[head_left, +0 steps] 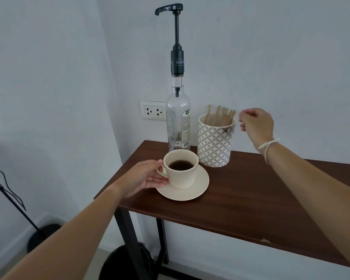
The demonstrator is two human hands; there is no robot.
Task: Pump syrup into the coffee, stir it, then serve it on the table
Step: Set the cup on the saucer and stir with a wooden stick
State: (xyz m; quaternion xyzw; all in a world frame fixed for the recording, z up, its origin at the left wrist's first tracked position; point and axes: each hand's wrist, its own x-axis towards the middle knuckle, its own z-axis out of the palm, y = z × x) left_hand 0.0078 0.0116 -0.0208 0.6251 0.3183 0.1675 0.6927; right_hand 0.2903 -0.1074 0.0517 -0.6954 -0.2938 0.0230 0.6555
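Left hand (143,176) closed on the handle of the coffee cup (181,168), which sits on its saucer (198,188) on the counter (251,199). At 12 o'clock behind it, the syrup bottle (177,118); at 1 o'clock, a patterned holder (214,144) of wooden stirrers (220,116). Right hand (257,124) hovers just beside the holder, fingers loosely curled, holding nothing.

Room: plain pale walls (49,77) meeting in a corner, under dim, even light. A white double wall socket (153,110) is mounted low on the far wall, beyond the left hand (143,179). The dark wood-grain tabletop (251,199) stands on black metal legs (129,235) against that wall. Below the left hand, a black stand (6,190) with a round base rests on the light floor (12,265).
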